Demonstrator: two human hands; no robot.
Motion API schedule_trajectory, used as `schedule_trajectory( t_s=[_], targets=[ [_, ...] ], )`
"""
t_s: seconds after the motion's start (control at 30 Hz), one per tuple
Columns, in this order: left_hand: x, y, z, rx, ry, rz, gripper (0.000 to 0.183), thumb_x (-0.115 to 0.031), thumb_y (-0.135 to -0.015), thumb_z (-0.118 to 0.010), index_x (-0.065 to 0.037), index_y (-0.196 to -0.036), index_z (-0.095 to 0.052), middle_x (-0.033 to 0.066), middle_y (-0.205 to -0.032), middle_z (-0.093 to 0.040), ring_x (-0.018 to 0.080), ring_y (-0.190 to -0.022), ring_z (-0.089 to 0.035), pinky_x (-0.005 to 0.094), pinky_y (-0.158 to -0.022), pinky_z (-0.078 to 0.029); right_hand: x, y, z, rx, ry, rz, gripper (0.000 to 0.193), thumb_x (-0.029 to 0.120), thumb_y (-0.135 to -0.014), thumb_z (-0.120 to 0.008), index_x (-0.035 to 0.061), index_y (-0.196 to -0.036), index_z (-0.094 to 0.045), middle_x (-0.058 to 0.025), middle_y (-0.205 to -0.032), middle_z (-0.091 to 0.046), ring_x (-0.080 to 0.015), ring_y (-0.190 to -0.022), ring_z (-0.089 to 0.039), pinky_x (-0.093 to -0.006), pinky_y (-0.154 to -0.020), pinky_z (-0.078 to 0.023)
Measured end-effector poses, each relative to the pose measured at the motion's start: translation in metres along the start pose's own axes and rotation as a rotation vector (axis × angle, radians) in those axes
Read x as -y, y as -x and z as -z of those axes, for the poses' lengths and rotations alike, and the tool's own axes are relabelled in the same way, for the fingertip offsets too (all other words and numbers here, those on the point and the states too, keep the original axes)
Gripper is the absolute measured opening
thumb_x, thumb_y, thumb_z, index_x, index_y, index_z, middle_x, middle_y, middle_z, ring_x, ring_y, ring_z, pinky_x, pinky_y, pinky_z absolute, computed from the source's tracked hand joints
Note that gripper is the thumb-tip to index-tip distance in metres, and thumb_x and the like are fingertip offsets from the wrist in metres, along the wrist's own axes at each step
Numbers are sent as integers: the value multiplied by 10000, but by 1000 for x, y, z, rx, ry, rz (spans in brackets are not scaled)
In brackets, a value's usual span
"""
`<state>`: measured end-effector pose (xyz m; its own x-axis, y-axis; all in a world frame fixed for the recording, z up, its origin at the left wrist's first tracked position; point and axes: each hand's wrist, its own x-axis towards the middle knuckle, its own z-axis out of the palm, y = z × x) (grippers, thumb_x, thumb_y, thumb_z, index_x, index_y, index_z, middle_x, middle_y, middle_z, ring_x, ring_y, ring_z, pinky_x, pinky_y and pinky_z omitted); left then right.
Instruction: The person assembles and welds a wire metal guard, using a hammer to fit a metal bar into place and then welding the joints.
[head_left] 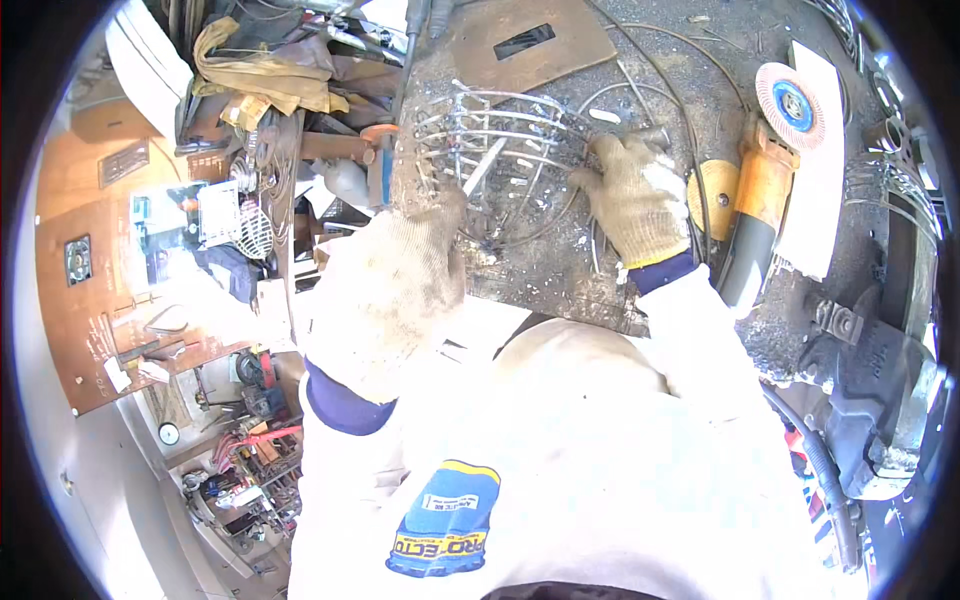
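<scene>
A curved frame of thin metal rods (515, 134), joined by short crosspieces, lies on the dark, dusty workbench (560, 265) in front of me. My left hand (405, 255), in a pale knit work glove, is closed at the frame's near left side. From its fingertips a thin whitish stick (487, 165) slants up across the rods; its kind is unclear. My right hand (642, 195), gloved likewise, is bent at the frame's right end, with thumb and fingers around the rod ends. The glove hides the exact contact there.
An orange angle grinder (766, 180) with a flap disc (792, 105) lies at right beside a yellow disc (714, 198). A dark cable (690, 120) curves past my right hand. A slotted metal plate (575, 38) lies at the back. Tools and cloths (265, 75) crowd the left.
</scene>
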<state>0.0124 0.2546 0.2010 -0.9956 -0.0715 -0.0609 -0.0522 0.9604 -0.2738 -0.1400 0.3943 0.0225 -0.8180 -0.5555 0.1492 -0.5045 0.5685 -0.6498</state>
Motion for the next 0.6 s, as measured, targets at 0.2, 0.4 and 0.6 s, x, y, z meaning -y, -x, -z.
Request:
schedule_trajectory(
  t_s=[0.2,0.4,0.6],
  targets=[
    [-4,-2,5,-34,-75,20,344,-141,-862,-674,-204,-1200,-689,119,-782,-643,322,-729,-632,436,-627,-548,-7,-3,-8,28,117,44,418,378,-858,-717,87,-1154,-674,-178,-1027,-697,-385,-939,-674,-492,-824,-535],
    [1,-6,14,151,-15,128,348,-134,-872,-669,-193,-1215,-678,128,-833,-674,317,-708,-633,426,-623,-555,-12,-2,-14,-79,72,99,357,381,-835,-743,100,-1048,-690,-140,-1008,-697,-360,-911,-687,-482,-811,-535],
    [26,-7,30,289,218,52,327,-61,-913,-616,-89,-1237,-649,136,-768,-659,282,-615,-652,390,-574,-549,-12,-2,-10,-30,67,101,355,389,-835,-745,104,-1040,-693,-141,-1000,-701,-362,-914,-686,-483,-817,-536]
  ],
)
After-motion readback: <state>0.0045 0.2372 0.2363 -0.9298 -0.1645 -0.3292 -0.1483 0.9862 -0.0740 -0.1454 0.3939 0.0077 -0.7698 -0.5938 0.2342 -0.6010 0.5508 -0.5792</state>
